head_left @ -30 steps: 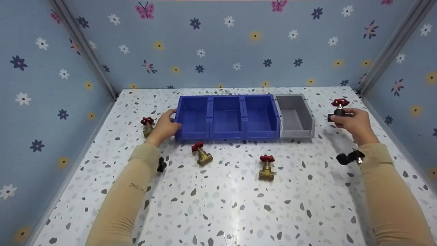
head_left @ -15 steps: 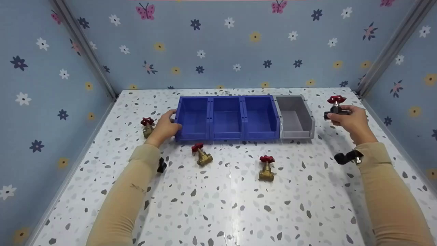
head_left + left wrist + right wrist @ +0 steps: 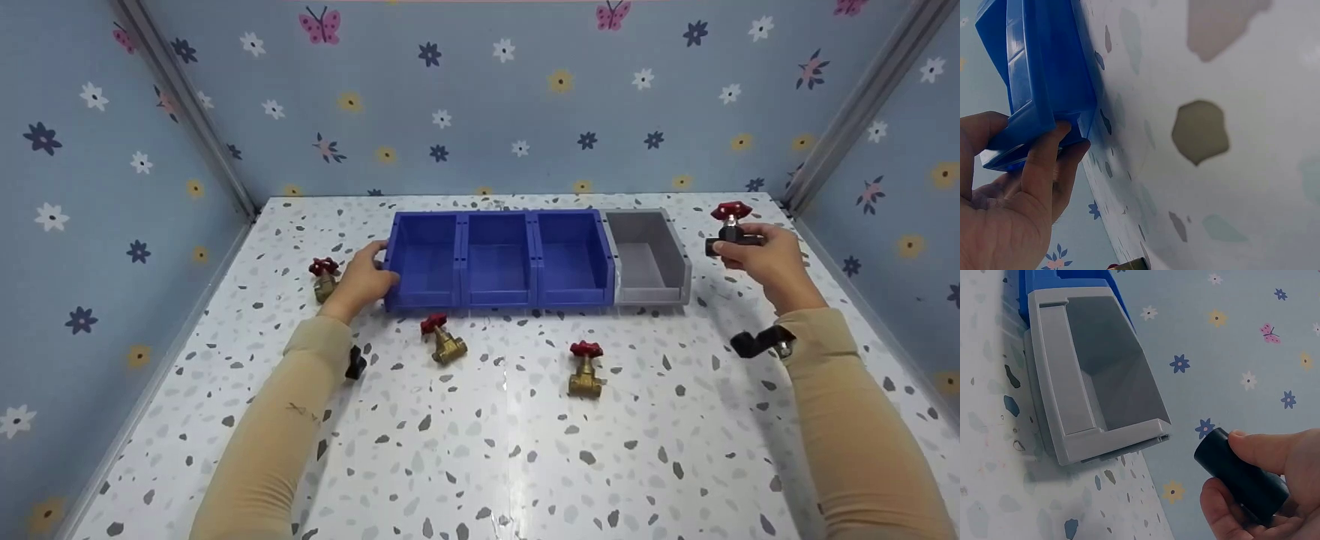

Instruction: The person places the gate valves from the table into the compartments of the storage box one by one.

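A row of joined storage bins stands at the back of the table, several blue and a grey one at the right end. My left hand (image 3: 360,281) grips the side of the leftmost blue bin (image 3: 426,298); the left wrist view shows thumb and fingers on either side of its plastic edge (image 3: 1039,101). Right of the grey bin (image 3: 651,295), my right hand (image 3: 772,262) holds a black-bodied valve (image 3: 730,237) above the table, its red handwheel upward. In the right wrist view the valve's black tube end (image 3: 1235,469) sits between thumb and fingers. The bins contain nothing visible.
Brass valves with red handwheels lie on the speckled table (image 3: 510,450): one beside the left wrist (image 3: 325,285), another brass valve (image 3: 448,349) before the blue bins, and a third brass valve (image 3: 585,381) nearer the front. Flower-patterned walls (image 3: 480,97) enclose the back and sides.
My right hand has moved slightly left and upward in the head view, bringing the black valve closer to the grey bin. The left hand and bins stay put.
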A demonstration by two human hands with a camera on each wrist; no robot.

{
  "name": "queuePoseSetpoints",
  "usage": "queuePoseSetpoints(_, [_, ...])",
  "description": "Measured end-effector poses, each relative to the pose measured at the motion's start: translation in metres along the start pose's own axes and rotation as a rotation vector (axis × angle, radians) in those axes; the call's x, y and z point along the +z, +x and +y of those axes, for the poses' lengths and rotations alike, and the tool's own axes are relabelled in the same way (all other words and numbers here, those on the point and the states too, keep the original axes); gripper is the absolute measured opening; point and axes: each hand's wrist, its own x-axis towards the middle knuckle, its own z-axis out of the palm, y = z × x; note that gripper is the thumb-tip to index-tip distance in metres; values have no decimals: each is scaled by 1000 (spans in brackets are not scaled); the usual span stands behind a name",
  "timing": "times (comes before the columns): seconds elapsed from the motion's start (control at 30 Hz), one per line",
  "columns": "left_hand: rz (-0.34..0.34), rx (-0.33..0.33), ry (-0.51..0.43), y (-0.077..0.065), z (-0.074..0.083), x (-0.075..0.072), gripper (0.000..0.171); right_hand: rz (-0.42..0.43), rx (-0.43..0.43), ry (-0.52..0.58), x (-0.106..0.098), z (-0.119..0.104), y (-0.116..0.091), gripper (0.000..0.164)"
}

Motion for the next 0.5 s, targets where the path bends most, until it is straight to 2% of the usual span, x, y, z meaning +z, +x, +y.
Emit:
queuePoseSetpoints(0.17, [1, 4, 6, 1, 0, 1, 78, 5, -33, 20, 3, -5, -1, 81])
queuePoseSetpoints(0.5, [-1, 8, -46, 1, -1, 2, 77, 4, -69, 42, 11, -12, -2, 74])
